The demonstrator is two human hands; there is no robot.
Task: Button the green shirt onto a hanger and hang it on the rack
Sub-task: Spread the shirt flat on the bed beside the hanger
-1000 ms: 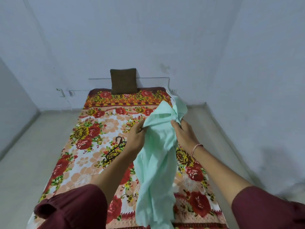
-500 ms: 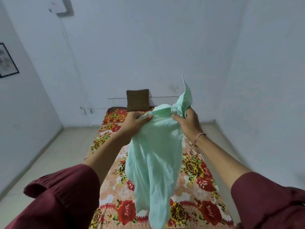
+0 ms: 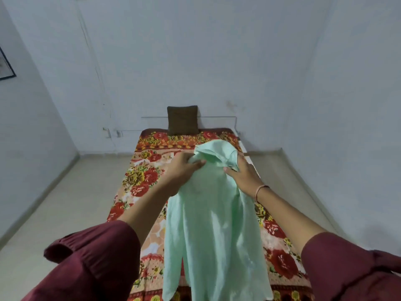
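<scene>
The pale green shirt [image 3: 213,224] hangs in the air in front of me above the bed, its body falling straight down. My left hand [image 3: 183,168] pinches the cloth near the collar on the left side. My right hand [image 3: 244,175] grips the collar edge on the right. No hanger and no rack show in this view.
Under the shirt lies a low bed with a red and yellow floral sheet [image 3: 138,181]. A brown cushion [image 3: 183,119] leans on the far wall. Pale floor runs along both sides of the bed. A framed picture [image 3: 5,66] hangs on the left wall.
The shirt has spread wider between my hands and its upturned corner has dropped. My hands have moved further apart. The bed now sits more centred in view.
</scene>
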